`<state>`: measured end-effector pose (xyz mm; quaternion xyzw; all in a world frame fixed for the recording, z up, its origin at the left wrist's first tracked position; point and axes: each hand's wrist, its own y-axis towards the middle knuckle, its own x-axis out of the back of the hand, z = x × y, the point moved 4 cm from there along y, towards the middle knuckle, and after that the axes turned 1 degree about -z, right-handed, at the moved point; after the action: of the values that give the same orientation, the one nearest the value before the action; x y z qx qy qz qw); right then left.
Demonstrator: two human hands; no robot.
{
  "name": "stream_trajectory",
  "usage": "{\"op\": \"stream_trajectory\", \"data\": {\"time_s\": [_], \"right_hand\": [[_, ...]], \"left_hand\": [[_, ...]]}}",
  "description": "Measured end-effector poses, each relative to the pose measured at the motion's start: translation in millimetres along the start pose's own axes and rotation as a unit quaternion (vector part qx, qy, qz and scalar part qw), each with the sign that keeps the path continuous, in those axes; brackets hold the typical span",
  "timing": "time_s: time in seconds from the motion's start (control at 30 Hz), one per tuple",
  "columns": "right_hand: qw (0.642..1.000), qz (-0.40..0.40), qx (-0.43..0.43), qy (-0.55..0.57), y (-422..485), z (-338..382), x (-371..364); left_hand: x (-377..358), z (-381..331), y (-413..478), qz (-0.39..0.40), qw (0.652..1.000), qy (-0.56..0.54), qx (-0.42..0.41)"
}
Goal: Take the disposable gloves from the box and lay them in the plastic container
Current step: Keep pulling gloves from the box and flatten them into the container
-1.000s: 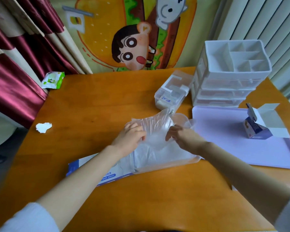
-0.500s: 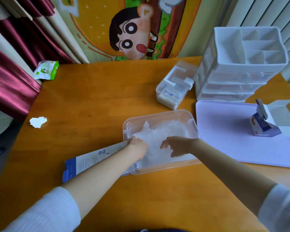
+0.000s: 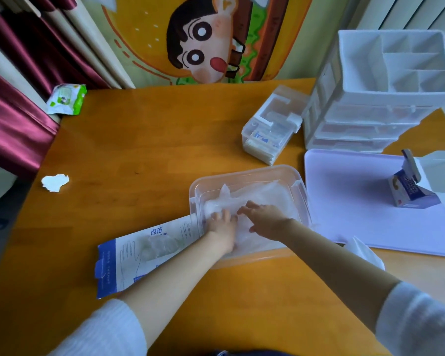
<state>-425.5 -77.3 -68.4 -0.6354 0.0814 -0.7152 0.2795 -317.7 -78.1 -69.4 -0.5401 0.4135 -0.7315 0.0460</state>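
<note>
Box [image 3: 139,255]: flat on the bench [image 3: 139,163], against the container.
Left hand [image 3: 220,226]: on the gloves, fingers bent, grip unclear.
Right hand [image 3: 265,219]: flat, pressing the gloves, now closer to the left.
Gloves [image 3: 262,194]: still inside the container [image 3: 244,173].

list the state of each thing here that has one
plastic container, open top, gloves inside
gloves, lying in the container under both hands
glove box, flat on the table, left of the container
left hand, on the gloves, grip unclear
right hand, fingers straight, pressing the gloves
small carton, flaps open, on the tray
drawer unit, drawers shut
</note>
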Motion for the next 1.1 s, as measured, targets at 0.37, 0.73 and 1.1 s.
{"op": "stream_trajectory", "data": {"time_s": [0.37,0.73,1.1], "right_hand": [[0.988,0.049,-0.09,-0.118,-2.3,-23.3,-5.0],[0.993,-0.105,-0.021,0.049,-40.7,21.0,29.8],[0.936,-0.269,0.151,0.172,-43.8,154.4,48.3]], "left_hand": [[-2.7,-1.1,4.9,0.026,0.994,0.109,0.017],[43.6,13.7,-46.4,-0.23,0.969,-0.014,-0.084],[-22.4,135.0,-112.0,-0.288,0.922,-0.22,0.136]]}}
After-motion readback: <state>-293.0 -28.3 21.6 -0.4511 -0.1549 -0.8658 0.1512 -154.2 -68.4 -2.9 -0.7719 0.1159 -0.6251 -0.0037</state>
